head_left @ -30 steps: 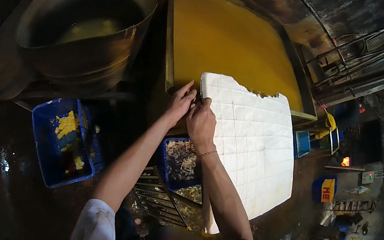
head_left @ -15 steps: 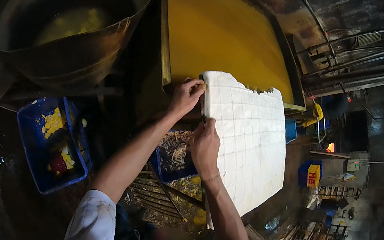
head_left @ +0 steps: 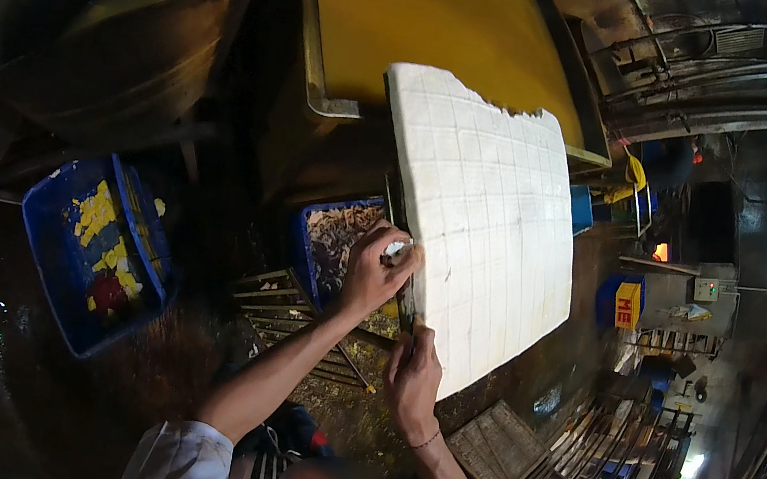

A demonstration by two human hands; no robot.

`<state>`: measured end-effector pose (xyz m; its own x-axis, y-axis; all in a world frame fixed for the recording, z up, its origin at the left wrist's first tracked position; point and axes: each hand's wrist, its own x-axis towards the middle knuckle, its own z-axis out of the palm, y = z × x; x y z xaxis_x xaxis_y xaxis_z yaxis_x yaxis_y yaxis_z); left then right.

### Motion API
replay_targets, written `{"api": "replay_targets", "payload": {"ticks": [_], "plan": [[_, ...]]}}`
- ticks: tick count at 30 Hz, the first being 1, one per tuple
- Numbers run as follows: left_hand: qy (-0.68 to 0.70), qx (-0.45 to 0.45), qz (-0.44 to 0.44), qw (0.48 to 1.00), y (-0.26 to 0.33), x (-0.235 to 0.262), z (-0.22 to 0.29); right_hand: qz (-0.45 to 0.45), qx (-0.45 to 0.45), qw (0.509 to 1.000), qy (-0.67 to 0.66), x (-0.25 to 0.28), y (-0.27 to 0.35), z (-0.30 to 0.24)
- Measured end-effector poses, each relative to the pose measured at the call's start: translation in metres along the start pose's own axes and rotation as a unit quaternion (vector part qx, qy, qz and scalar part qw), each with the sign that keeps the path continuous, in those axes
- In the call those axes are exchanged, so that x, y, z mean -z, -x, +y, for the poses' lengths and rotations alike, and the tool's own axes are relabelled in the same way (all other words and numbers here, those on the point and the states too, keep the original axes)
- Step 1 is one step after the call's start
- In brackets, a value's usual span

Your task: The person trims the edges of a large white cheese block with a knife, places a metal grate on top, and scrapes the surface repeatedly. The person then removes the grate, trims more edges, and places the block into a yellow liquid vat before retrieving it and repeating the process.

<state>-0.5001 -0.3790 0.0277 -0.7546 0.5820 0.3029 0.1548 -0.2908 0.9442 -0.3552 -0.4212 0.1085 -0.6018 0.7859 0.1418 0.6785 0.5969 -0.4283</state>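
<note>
A broad white slab (head_left: 489,217), scored in a grid and looking like tofu, lies on a thin dark board (head_left: 400,204) that shows along its left side. Its far edge is ragged and broken. My left hand (head_left: 378,274) is at the slab's left side, fingers curled, with a small white piece (head_left: 394,254) showing between them. Lower down, my right hand (head_left: 415,382) is closed on the board's edge near the slab's near-left corner. What lies under the slab is mostly hidden.
Beyond the slab stands a rectangular vat (head_left: 339,108) of yellow liquid. A large round metal tub (head_left: 117,73) is at far left. Blue crates (head_left: 79,331) with yellow chunks and a blue bin (head_left: 308,237) of brownish scraps sit low. A slatted metal rack (head_left: 308,328) lies nearby.
Both hands have slid toward me along the slab's left edge, the left one farther, from near the far corner. The slab and vat sit higher in view.
</note>
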Motion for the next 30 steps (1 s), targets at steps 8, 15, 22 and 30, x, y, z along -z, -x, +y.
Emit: {"api": "replay_targets", "payload": {"ticks": [8,15,22,30], "plan": [[-0.001,0.037,0.008,0.999,0.107,-0.026,0.023,-0.061,-0.045,0.997,0.007,0.043,0.105,0.04],[0.165,0.37,0.215,0.888,0.195,-0.077,0.04,-0.028,0.024,0.987,-0.155,0.021,0.158,0.102],[0.43,0.629,0.163,0.627,0.33,-0.13,-0.007,-0.159,-0.189,0.881,-0.405,0.094,0.293,0.183],[0.343,0.527,0.187,0.755,0.251,-0.158,-0.137,-0.034,-0.274,0.851,-0.448,0.182,0.332,0.268]]}}
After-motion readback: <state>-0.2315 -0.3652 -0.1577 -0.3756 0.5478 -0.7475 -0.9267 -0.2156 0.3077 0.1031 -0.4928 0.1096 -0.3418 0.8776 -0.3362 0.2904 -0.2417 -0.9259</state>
